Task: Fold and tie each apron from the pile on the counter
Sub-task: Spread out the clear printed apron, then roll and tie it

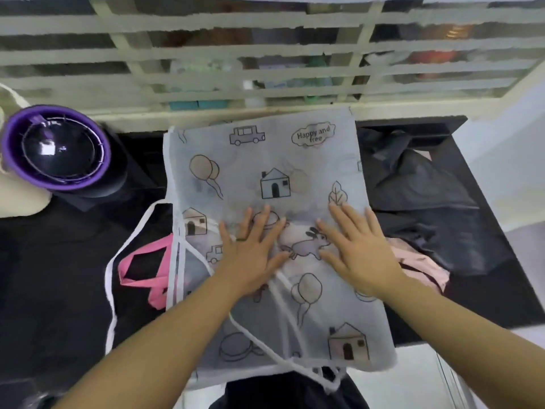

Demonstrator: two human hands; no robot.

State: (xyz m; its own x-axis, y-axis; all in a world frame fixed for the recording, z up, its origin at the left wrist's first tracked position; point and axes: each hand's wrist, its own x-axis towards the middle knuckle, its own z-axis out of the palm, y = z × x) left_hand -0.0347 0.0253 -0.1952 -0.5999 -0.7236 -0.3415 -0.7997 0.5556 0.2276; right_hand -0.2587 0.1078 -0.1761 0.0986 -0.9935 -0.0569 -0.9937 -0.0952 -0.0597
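A translucent white apron (265, 160) printed with houses, balloons, cars and a rabbit lies spread flat on the black counter (59, 276), folded over on itself. My left hand (250, 252) and my right hand (356, 249) rest palm down on its middle, fingers spread, either side of the rabbit. White ties (110, 278) trail off its left edge and cross near its front edge (295, 358). Under the apron on the left, pink straps (141, 278) of another apron stick out. To the right lies a heap of dark aprons (427, 202) with a pink one (418, 267) beneath.
A purple-rimmed bowl with a dark lid (56, 146) stands on a black container at the back left. A cream cloth (17, 196) lies beside it. A white barred window grille (265, 54) runs along the back. The counter's front edge drops off at the lower right.
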